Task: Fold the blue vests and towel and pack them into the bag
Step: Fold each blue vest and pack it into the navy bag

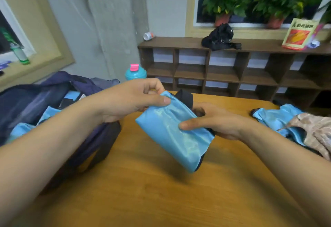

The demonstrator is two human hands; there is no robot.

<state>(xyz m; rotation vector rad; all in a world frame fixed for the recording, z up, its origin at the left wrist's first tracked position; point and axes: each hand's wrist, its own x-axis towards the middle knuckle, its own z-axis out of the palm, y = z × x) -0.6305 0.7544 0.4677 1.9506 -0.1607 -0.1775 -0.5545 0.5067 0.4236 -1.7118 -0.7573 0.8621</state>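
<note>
- Soft, even indoor light, medium bright; source not visible.
- Diffuse shadow on table [161,200] under the folded blue vest [172,133], below both hands.
- Pale sheen streaks on the vest between left hand [130,101] and right hand [220,121].
- Bag [35,101] left of left hand is smeared; whole frame is soft.
- Wide-angle bend: shelf [207,69] beyond right hand bows, and forearms stretch at the bottom corners.
</note>
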